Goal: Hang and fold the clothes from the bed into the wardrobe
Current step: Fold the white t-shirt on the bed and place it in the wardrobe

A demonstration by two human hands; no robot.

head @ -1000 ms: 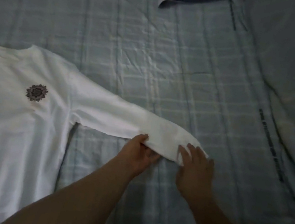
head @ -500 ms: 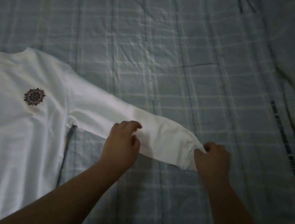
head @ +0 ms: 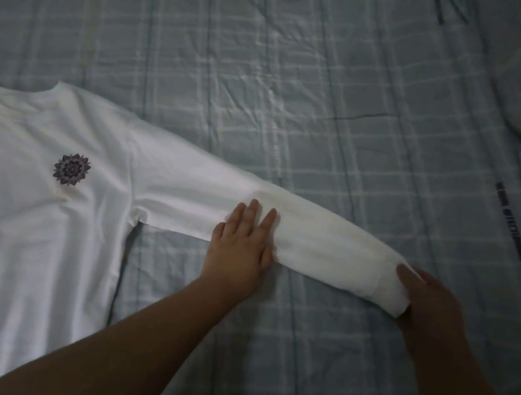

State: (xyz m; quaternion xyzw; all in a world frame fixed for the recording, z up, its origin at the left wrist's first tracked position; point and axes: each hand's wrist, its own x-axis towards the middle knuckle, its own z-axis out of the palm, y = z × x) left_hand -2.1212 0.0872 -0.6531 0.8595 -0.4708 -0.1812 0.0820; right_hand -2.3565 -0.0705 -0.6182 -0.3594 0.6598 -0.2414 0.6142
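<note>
Your left hand (head: 241, 249) is pressing flat and open on the sleeve (head: 313, 245) of the white sweatshirt (head: 21, 224) lying on the bed (head: 307, 83), while your right hand (head: 432, 300) is pinching the cuff (head: 390, 290), the best hold on this soft, light, limp fabric.

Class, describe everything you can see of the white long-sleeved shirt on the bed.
The white long-sleeved shirt lies flat, front up, on the blue checked bedsheet, partly cut off at the left and bottom edges. It looks like soft knit cotton, with a round neckline and a small dark flower-like emblem on the chest. One sleeve stretches out to the right. The left hand presses flat on the sleeve's middle; the right hand has the cuff in its grip.
</note>
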